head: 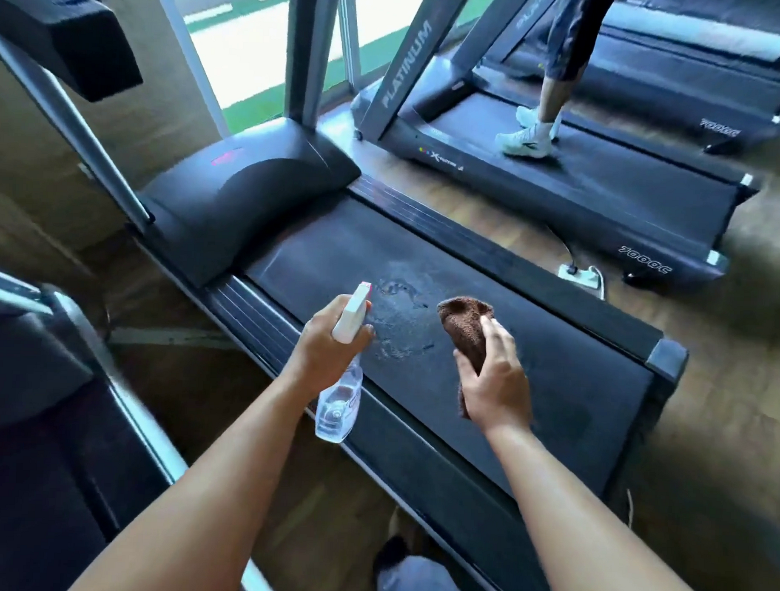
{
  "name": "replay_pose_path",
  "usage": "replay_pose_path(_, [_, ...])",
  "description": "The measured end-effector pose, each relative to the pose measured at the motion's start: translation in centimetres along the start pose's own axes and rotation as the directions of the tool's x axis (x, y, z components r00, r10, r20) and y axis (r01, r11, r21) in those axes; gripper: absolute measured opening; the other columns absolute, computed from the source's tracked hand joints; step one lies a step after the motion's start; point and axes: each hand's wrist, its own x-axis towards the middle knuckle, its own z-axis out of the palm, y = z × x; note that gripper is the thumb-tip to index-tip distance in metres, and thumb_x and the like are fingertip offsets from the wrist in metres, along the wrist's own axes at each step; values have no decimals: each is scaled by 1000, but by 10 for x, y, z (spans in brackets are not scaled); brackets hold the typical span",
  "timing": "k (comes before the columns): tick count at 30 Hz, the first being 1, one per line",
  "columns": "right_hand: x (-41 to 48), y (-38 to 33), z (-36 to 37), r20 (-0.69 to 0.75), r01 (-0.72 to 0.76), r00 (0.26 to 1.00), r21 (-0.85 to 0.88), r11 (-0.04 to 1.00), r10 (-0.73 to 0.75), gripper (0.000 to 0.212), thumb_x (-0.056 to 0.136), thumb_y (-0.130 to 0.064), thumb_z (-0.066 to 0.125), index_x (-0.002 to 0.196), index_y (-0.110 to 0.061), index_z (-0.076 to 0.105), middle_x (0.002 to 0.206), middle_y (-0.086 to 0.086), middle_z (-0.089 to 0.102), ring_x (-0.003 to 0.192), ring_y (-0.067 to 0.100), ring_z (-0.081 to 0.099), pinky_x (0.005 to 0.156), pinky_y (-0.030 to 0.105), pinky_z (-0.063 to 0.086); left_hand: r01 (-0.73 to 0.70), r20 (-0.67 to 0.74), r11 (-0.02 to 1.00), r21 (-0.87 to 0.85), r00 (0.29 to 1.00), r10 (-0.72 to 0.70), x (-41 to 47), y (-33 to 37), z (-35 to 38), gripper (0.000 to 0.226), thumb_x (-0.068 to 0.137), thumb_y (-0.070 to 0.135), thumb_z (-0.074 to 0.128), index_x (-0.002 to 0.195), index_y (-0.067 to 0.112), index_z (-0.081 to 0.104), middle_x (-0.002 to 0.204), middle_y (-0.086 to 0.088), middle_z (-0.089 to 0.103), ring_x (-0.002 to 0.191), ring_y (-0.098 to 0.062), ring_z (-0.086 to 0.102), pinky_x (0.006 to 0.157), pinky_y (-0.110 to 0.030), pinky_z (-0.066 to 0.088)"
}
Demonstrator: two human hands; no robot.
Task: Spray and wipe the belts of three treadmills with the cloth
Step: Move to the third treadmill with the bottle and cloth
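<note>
The clear plastic spray bottle (339, 404) holds a colourless liquid; the level cannot be read through the plastic. Its white trigger head points up and away toward the belt. The left hand (326, 348) grasps it at the neck, fingers (364, 332) wrapped around just under the head, and the body of the bottle hangs below the hand over the near side rail of the treadmill.

The brown terry cloth (464, 326) is bunched in the right hand (496, 380), with the thumb on one side and the fingers (495, 332) curled over the other. A rounded wad sticks out beyond the fingertips, held above the black belt (575, 390); whether it touches the belt cannot be told.

A wet, streaky patch (401, 315) lies on the belt between the bottle's nozzle and the cloth, just ahead of both hands and behind the black motor hood (250, 188).

On the neighbouring treadmill (625, 206), marked PLATINUM on its upright, another person's white shoes (524, 141) stand on the deck. A white power strip (580, 275) lies on the wooden floor (728, 439) between the two machines. A third treadmill (696, 80) stands beyond.
</note>
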Motion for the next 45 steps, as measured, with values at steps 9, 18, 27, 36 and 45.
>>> replay_pose_path(9, [73,-5,26,-65,-54,997,-10,999,53,64,91,-28,68,149,-17,40,152,4,42,128,28,52,97,40,48,19,106,999,35,994,-22,92,0,11,24,81,21,70,100,33,64,88,3,66,74,-13,56,71,-33,45])
replay_pose_path(18, [97,-23,33,-149,-166,975,1,986,165,64,93,-29,66,150,-17,39,152,3,40,131,25,48,100,37,44,31,215,999,32,976,-37,144,10,9,25,75,27,66,99,34,65,85,9,67,75,-16,60,68,-31,46])
replay_pose_path(27, [83,-49,71,-294,-325,902,18,946,316,63,94,-31,62,151,-19,36,154,1,37,135,22,43,102,41,44,-77,396,997,29,916,60,182,-5,-10,22,87,10,67,104,24,66,93,1,68,71,-8,54,65,-24,43])
replay_pose_path(36, [58,-78,114,-382,-387,843,59,920,379,64,93,-25,64,149,-12,38,152,8,40,136,25,42,108,40,41,-143,476,986,86,875,85,198,-25,-49,23,84,13,68,99,30,65,85,11,67,66,-2,54,63,-21,43])
replay_pose_path(45, [39,-79,127,-329,-429,843,65,901,425,64,93,-26,65,150,-14,38,154,7,38,137,25,42,107,34,37,-81,443,993,82,896,36,179,-43,-60,23,85,11,68,99,28,66,80,11,64,64,-4,52,61,-21,42])
